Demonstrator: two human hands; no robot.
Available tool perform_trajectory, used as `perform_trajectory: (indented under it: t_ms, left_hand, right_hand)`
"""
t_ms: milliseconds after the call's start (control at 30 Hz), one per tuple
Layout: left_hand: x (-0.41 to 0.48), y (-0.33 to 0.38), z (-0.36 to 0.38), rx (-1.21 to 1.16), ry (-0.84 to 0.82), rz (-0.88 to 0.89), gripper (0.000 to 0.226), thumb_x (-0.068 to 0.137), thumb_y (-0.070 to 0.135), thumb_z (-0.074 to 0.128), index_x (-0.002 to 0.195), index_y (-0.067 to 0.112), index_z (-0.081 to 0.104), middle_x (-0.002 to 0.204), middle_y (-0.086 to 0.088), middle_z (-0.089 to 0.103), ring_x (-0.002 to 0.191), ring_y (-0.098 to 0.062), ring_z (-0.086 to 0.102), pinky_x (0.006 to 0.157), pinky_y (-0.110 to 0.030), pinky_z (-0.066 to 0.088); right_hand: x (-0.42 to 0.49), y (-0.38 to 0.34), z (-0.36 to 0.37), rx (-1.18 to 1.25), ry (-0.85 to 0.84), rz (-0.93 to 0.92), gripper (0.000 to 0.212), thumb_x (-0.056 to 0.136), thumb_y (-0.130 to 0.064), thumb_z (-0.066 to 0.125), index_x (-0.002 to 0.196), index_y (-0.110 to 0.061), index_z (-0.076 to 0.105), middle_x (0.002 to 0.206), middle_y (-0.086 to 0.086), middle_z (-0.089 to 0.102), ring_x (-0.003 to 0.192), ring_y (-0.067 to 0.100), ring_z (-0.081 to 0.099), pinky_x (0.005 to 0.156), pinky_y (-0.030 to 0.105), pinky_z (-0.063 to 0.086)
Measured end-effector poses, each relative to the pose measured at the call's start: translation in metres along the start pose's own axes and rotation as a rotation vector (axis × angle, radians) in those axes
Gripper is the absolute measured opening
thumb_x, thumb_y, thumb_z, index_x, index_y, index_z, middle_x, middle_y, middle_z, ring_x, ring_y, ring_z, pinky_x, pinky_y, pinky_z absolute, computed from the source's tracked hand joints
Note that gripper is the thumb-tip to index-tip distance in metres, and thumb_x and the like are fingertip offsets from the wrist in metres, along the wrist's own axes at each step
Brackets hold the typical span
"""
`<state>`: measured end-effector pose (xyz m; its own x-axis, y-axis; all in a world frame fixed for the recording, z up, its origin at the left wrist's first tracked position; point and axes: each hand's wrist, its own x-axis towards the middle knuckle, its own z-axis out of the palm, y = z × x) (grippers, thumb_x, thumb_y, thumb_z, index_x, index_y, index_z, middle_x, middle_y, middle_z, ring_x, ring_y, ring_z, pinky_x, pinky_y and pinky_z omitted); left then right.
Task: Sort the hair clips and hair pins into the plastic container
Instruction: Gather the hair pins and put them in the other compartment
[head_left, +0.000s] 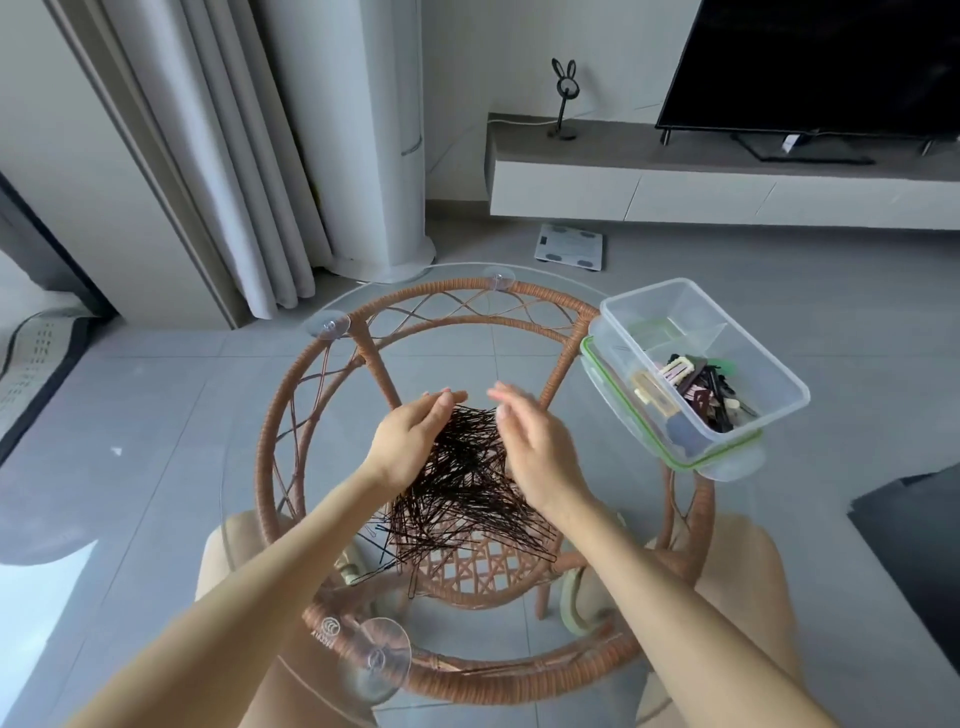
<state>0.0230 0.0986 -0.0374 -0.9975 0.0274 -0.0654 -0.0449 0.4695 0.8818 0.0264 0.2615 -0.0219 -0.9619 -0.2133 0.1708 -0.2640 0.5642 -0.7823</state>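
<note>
A big loose pile of dark brown hair pins (462, 493) lies on the glass table top in front of me. My left hand (410, 441) lies against the pile's left side with straight fingers. My right hand (535, 441) flanks the right side, fingers straight and pointing away from me. Between the two palms sits the far end of the pile. At the table's right edge stands a clear plastic container (769, 374) with dividers. Its near compartment holds several coloured hair clips (691, 395). The container sits on its green-rimmed lid (675, 457).
The round glass top (249, 415) sits on a rattan frame (270, 447) with suction cups. A few stray pins (374, 566) lie near the pile's near-left edge. A scale lies on the floor beyond; a TV cabinet stands at the back right.
</note>
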Motion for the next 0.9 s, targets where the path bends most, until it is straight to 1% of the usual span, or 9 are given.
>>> perform_trajectory:
  t_ms: [33, 100, 167, 267, 333, 467, 733, 833, 900]
  left_hand:
    - [0.001, 0.001, -0.001, -0.064, -0.002, -0.022, 0.038, 0.098, 0.036, 0.033, 0.123, 0.024, 0.058, 0.135, 0.003, 0.054, 0.127, -0.011, 0.045, 0.103, -0.022, 0.029]
    - [0.002, 0.002, -0.002, -0.126, -0.004, -0.044, 0.038, 0.097, 0.039, 0.033, 0.120, 0.025, 0.060, 0.132, 0.005, 0.057, 0.121, -0.009, 0.047, 0.100, -0.022, 0.028]
    - [0.001, 0.002, -0.002, -0.135, 0.001, -0.050, 0.037, 0.097, 0.040, 0.034, 0.118, 0.026, 0.062, 0.131, 0.005, 0.057, 0.121, -0.009, 0.048, 0.100, -0.023, 0.029]
    - [0.000, 0.004, -0.002, -0.129, 0.008, -0.055, 0.036, 0.097, 0.039, 0.035, 0.116, 0.026, 0.063, 0.128, 0.007, 0.058, 0.116, -0.007, 0.048, 0.097, -0.023, 0.029]
    - [-0.001, 0.005, -0.002, -0.126, 0.006, -0.060, 0.034, 0.097, 0.038, 0.036, 0.116, 0.027, 0.063, 0.127, 0.007, 0.059, 0.116, -0.008, 0.049, 0.096, -0.023, 0.029]
    - [-0.004, 0.006, -0.002, -0.107, 0.004, -0.064, 0.032, 0.096, 0.036, 0.039, 0.116, 0.026, 0.063, 0.125, 0.008, 0.060, 0.115, -0.008, 0.050, 0.099, -0.023, 0.031]
    - [-0.007, 0.011, -0.003, -0.083, -0.005, -0.070, 0.032, 0.097, 0.034, 0.040, 0.117, 0.024, 0.062, 0.123, 0.009, 0.059, 0.114, -0.007, 0.048, 0.099, -0.022, 0.029]
    - [-0.007, 0.012, -0.004, -0.069, -0.005, -0.074, 0.033, 0.097, 0.034, 0.040, 0.118, 0.023, 0.062, 0.125, 0.007, 0.059, 0.114, -0.007, 0.048, 0.100, -0.022, 0.029]
    - [-0.008, 0.015, -0.006, -0.096, -0.022, -0.084, 0.032, 0.097, 0.033, 0.040, 0.119, 0.023, 0.061, 0.127, 0.006, 0.058, 0.116, -0.008, 0.048, 0.100, -0.022, 0.030]
  right_hand:
    - [0.005, -0.001, -0.013, -0.070, 0.132, -0.023, 0.029, 0.096, -0.017, 0.043, 0.120, -0.010, 0.058, 0.125, 0.004, 0.061, 0.113, 0.010, 0.054, 0.096, 0.021, 0.040]
    - [0.020, 0.003, -0.044, -0.265, 0.427, -0.059, 0.025, 0.089, -0.012, 0.050, 0.111, -0.006, 0.062, 0.113, 0.009, 0.067, 0.105, 0.023, 0.060, 0.090, 0.026, 0.043]
    - [0.038, 0.013, -0.077, -0.530, 0.495, 0.044, 0.029, 0.085, -0.012, 0.056, 0.112, -0.002, 0.059, 0.111, 0.016, 0.066, 0.104, 0.034, 0.058, 0.093, 0.037, 0.042]
    - [0.056, 0.030, -0.109, -0.802, 0.191, 0.272, 0.034, 0.088, -0.016, 0.052, 0.119, -0.001, 0.050, 0.115, 0.021, 0.061, 0.111, 0.037, 0.052, 0.093, 0.041, 0.040]
    - [0.057, 0.036, -0.113, -0.806, 0.036, 0.265, 0.028, 0.090, -0.010, 0.046, 0.117, -0.003, 0.053, 0.113, 0.020, 0.061, 0.111, 0.035, 0.050, 0.084, 0.038, 0.044]
    - [0.051, 0.034, -0.104, -0.779, -0.014, 0.144, 0.026, 0.085, 0.000, 0.046, 0.106, -0.006, 0.060, 0.102, 0.017, 0.062, 0.096, 0.033, 0.057, 0.073, 0.034, 0.045]
    - [0.022, 0.033, -0.105, -0.577, -0.213, 0.005, 0.022, 0.085, -0.011, 0.053, 0.101, -0.022, 0.064, 0.099, 0.004, 0.060, 0.087, 0.025, 0.059, 0.077, 0.036, 0.051]
    - [0.014, 0.035, -0.109, -0.563, -0.272, 0.008, 0.024, 0.083, -0.012, 0.056, 0.102, -0.022, 0.065, 0.100, 0.001, 0.060, 0.091, 0.025, 0.060, 0.081, 0.039, 0.051]
    - [0.013, 0.029, -0.114, -0.530, -0.262, 0.015, 0.034, 0.082, -0.014, 0.060, 0.115, -0.023, 0.061, 0.113, 0.000, 0.060, 0.106, 0.022, 0.057, 0.091, 0.035, 0.047]
